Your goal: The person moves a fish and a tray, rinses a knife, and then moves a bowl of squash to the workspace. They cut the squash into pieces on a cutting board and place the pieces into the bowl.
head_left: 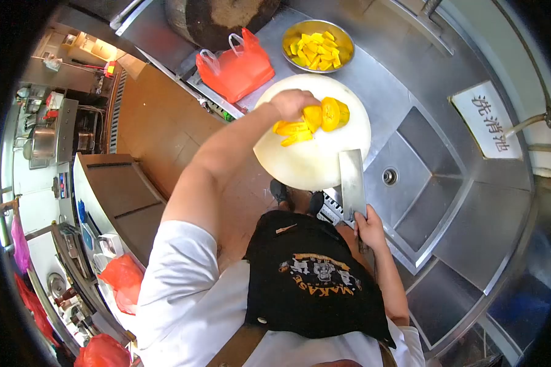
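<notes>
Nearest the head camera: white shirt (187,269) and black apron (315,235) with printed lettering, worn by the person. Beyond it, a round white cutting board (306,166) at the near edge of the steel table (382,85).

Work in hand is yellow squash, on the upper half of the board: one big cut chunk (335,114), a smaller piece (313,118) just left of it, and slices (292,131) left and below.

Hands are well apart. Left hand (295,104) is on the smaller piece; fingertips hidden, can't tell if it's gripped or just touched. Right hand (368,227) is closed around the handle of a cleaver (351,177), blade pointing away from the body, overlapping the board's right edge in view. Contact with board: can't tell.

Steel bowl (348,58) of yellow chunks (317,49) sits past the board. Red plastic bag (237,70) upper left. Sink (407,162) to the right, sign (485,119) with Chinese characters beyond it.
</notes>
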Available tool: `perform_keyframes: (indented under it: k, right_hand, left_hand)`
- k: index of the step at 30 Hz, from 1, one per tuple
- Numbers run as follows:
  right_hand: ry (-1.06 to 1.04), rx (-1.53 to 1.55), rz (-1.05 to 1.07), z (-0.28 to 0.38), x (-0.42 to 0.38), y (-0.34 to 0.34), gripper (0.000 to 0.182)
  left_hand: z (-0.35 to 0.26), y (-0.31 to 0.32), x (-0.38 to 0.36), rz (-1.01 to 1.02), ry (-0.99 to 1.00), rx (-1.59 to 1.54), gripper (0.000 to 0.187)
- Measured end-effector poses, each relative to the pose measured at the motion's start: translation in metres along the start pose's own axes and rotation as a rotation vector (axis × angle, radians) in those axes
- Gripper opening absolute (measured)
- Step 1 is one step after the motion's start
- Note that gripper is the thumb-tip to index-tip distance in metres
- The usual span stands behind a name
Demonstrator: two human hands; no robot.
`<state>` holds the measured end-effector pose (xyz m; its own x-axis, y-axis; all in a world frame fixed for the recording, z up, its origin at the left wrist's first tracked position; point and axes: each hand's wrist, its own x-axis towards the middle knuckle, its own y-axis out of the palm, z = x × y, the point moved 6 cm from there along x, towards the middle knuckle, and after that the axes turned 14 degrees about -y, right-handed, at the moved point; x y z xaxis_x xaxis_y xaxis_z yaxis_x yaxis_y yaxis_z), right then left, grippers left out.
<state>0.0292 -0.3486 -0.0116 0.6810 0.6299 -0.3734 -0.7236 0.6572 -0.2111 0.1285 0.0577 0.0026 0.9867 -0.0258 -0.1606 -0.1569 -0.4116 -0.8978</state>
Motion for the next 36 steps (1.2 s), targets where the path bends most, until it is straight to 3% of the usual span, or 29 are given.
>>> perform_keyframes:
  k: [2, 5, 6, 9, 13, 14, 17, 18, 22, 24, 30, 36]
  right_hand:
    - [0.014, -0.063, 0.013, 0.003, -0.003, 0.003, 0.016]
    - [0.009, -0.157, 0.004, -0.001, -0.002, 0.003, 0.017]
    - [0.006, -0.187, -0.001, -0.003, -0.001, 0.003, 0.018]
    - [0.004, -0.261, -0.004, -0.008, 0.008, 0.000, 0.019]
    - [-0.056, -0.567, 0.000, 0.006, 0.020, -0.006, 0.021]
    - [-0.077, -0.630, -0.012, 0.017, 0.021, -0.008, 0.021]
    - [-0.185, -0.772, -0.015, 0.061, 0.024, -0.003, 0.022]
    - [-0.238, -0.793, -0.008, 0.071, 0.025, -0.001, 0.022]
    - [-0.363, -0.887, 0.060, 0.104, 0.032, 0.015, 0.021]
    - [-0.332, -0.903, 0.121, 0.104, 0.040, 0.022, 0.022]
    - [-0.139, -0.935, 0.312, 0.096, 0.054, 0.030, 0.025]
    - [-0.022, -0.948, 0.387, 0.104, 0.071, 0.048, 0.026]
  left_hand:
    - [0.003, -0.010, 0.000, -0.035, -0.019, -0.048, 0.054]
    - [0.029, -0.015, -0.003, -0.212, -0.233, -0.306, 0.050]
    - [0.026, -0.025, -0.012, -0.196, -0.376, -0.364, 0.053]
    - [-0.004, -0.046, -0.046, -0.302, -0.542, -0.401, 0.055]
    - [-0.043, 0.005, -0.082, 0.000, -0.715, -0.597, 0.057]
    - [-0.046, 0.032, -0.086, 0.160, -0.760, -0.763, 0.068]
    - [-0.049, 0.083, -0.096, 0.263, -0.834, -0.645, 0.077]
    - [-0.050, 0.087, -0.098, 0.251, -0.823, -0.678, 0.083]
    - [-0.059, 0.086, -0.106, 0.092, -0.938, -0.679, 0.078]
    - [-0.061, 0.088, -0.107, -0.052, -0.888, -0.536, 0.073]
    - [-0.088, 0.081, -0.117, -0.144, -0.979, -0.582, 0.052]
    - [-0.077, 0.097, -0.114, -0.090, -1.037, -0.657, 0.048]
